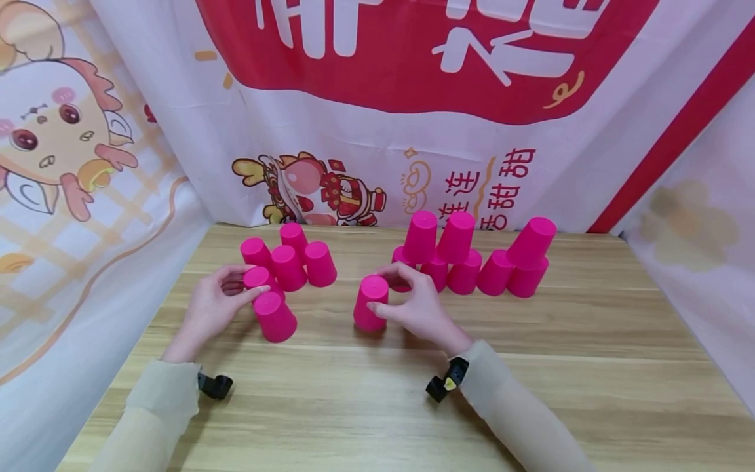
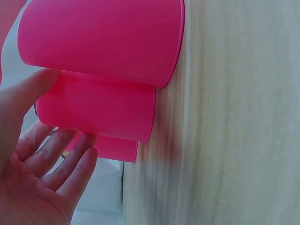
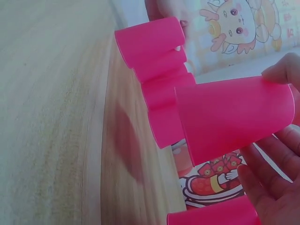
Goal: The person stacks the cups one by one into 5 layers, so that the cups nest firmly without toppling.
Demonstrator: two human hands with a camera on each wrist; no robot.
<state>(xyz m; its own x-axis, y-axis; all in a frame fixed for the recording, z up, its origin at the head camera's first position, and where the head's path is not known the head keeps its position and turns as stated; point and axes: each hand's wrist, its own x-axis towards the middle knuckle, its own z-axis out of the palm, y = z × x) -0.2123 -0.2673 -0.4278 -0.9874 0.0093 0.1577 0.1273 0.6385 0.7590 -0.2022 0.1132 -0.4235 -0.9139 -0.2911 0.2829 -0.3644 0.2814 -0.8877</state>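
Observation:
On the left of the wooden table, my left hand (image 1: 215, 301) grips an upside-down pink plastic cup (image 1: 255, 278) between thumb and fingers. Right in front of it stands another pink cup (image 1: 276, 319), which overlaps it in the left wrist view. Near the middle, my right hand (image 1: 420, 307) holds a pink cup (image 1: 367, 307) upside down, thumb on the near side and fingers behind. The right wrist view has this held cup (image 3: 234, 119) raised, its shadow on the tabletop apart from its rim.
Several upside-down pink cups (image 1: 289, 269) stand clustered behind my left hand. Behind my right hand is a row of cups (image 1: 464, 274) bearing three more on top, the rightmost upper cup (image 1: 533, 241) tilted. Printed cloth (image 1: 330, 124) encloses the wooden table (image 1: 330, 400).

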